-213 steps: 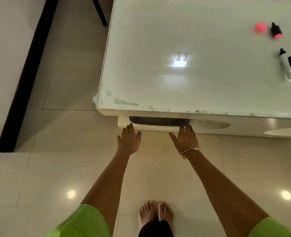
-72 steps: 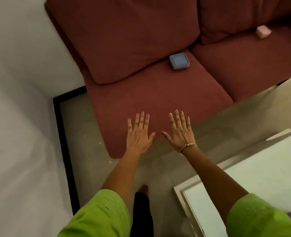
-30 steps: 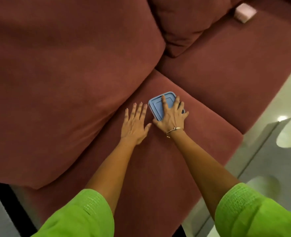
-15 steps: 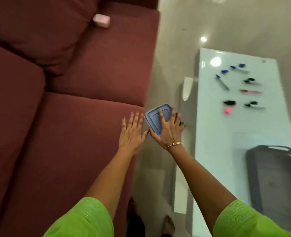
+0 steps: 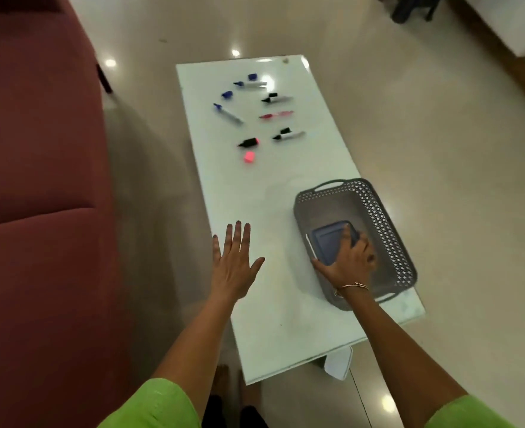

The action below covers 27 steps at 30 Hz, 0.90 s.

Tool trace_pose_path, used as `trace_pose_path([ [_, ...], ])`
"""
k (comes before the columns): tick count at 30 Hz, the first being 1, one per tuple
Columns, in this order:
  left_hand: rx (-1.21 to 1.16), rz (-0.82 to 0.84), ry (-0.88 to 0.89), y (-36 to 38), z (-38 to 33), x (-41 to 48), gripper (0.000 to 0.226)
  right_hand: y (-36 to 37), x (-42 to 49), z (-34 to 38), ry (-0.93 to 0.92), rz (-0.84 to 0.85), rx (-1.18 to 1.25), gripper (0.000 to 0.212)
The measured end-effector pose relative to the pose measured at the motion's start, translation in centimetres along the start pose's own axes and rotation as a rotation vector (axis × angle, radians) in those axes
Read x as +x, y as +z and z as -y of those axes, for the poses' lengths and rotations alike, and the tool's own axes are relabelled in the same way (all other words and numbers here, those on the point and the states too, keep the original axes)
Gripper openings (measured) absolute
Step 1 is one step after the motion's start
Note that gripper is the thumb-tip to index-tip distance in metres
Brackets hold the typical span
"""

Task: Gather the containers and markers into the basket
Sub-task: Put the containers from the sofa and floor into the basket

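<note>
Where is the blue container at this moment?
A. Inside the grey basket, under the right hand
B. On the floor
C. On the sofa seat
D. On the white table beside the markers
A: the blue container lies within the walls of the grey basket, with the right hand gripping it from above.

Left hand flat, fingers spread; right hand reaches down, fingers curled in a grip.
</note>
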<state>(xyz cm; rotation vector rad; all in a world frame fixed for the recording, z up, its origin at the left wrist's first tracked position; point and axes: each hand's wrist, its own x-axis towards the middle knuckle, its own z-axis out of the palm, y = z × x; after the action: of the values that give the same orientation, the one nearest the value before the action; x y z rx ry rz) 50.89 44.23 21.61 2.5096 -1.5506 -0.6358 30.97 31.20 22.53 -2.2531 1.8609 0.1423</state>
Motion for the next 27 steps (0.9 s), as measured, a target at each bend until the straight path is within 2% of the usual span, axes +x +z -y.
trace_pose_path([
  [7,0.063,0.013,0.093,5.4,-2.8,0.1,0.083,4.9,-0.8,-6.0,0.186,0.134,0.081,0.108],
  [11,0.094,0.036,0.119,7.6,-2.2,0.2,0.087,7.1,0.7,-6.6,0.3,0.169,0.328,0.11],
  [13,0.101,0.048,0.118,8.3,-1.9,0.2,0.085,7.5,1.4,-6.9,0.35,0.16,0.362,0.109],
  [19,0.122,0.061,0.121,9.5,-1.1,0.1,0.084,8.6,1.6,-7.6,0.208,0.204,0.078,0.112],
  [27,0.13,0.041,0.126,9.0,-0.5,1.6,0.085,8.8,2.0,-7.5,0.203,0.257,0.068,0.121],
])
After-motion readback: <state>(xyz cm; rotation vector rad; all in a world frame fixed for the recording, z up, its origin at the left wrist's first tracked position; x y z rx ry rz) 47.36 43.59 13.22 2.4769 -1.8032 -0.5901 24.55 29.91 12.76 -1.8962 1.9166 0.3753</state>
